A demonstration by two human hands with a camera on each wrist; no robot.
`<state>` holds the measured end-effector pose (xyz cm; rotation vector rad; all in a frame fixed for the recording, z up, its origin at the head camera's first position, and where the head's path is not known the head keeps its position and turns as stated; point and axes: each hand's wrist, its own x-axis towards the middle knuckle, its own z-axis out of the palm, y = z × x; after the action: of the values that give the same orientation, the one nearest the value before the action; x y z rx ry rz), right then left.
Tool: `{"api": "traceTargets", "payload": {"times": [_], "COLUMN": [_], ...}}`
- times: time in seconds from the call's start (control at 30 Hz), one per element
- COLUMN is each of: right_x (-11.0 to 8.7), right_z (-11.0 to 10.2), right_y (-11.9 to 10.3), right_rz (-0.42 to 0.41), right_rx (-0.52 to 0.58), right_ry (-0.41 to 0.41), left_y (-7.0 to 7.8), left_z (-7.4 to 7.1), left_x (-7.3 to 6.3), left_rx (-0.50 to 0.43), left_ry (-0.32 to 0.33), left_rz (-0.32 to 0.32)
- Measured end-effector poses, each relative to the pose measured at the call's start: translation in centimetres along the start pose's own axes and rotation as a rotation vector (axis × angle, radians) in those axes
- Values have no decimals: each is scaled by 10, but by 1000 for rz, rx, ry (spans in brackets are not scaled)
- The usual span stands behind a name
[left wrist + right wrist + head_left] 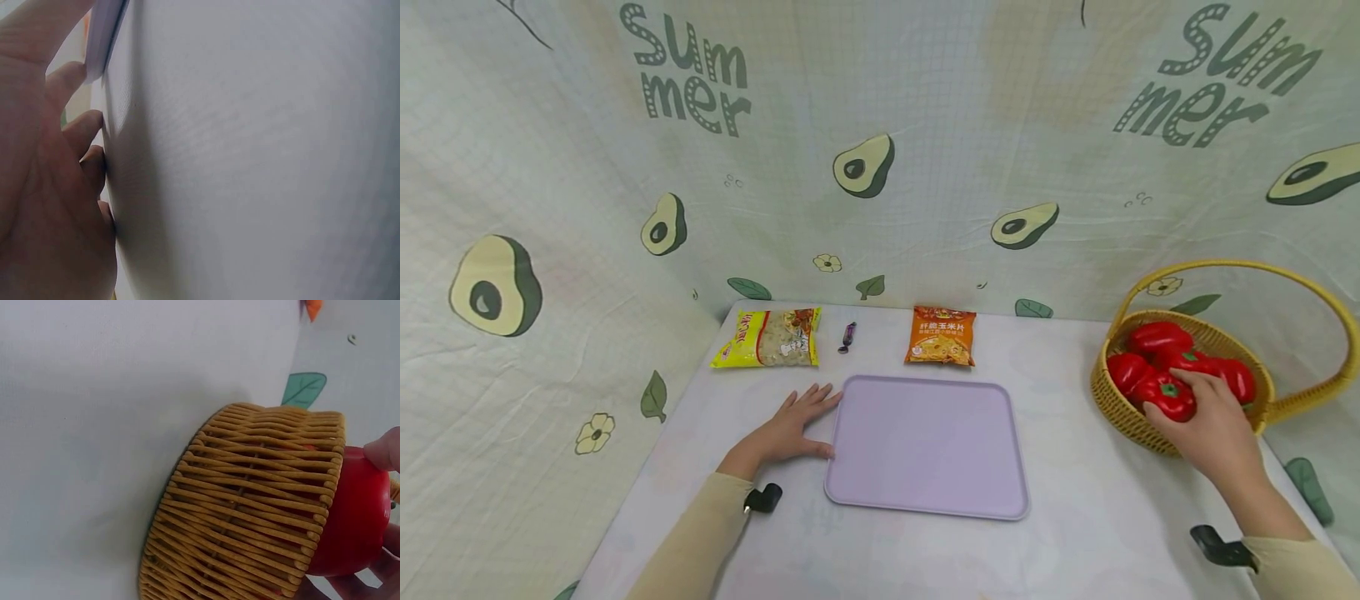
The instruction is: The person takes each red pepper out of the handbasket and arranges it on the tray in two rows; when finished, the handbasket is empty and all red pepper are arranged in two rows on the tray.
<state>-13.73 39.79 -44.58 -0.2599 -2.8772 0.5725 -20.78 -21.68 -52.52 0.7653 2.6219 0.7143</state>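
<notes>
Beige sleeves [696, 537] lie nearest; the left hand [790, 429], fingers spread, touches the left edge of the tray [927, 446], and the right hand [1217, 433] grips a pepper [1163, 397] among others in the basket [1129, 427].

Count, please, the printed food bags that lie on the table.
2: the yellow bag, left of the small purple wrapper, and the orange bag, beyond the far edge of the purple tray.
</notes>
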Motion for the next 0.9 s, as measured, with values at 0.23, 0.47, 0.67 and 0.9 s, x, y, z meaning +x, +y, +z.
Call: {"api": "traceTargets", "payload": {"times": [0.23,0.47,0.67,0.9], "right_x": [0,1,2,2], "right_z": [-4,-8,-11,-16], "right_y": [-3,-6,-11,-17], "right_rz": [-12,-34,-43,-68], "right_rx": [8,8,10,11], "right_ry": [16,29,27,18], "left_y": [1,1,1,-2], "left_z": [-1,-2,-1,2], "left_x": [-1,0,0,1], "left_rx": [-6,1,0,9], "left_ry": [1,-7,-2,8], "left_rz": [2,-8,-7,-2]}}
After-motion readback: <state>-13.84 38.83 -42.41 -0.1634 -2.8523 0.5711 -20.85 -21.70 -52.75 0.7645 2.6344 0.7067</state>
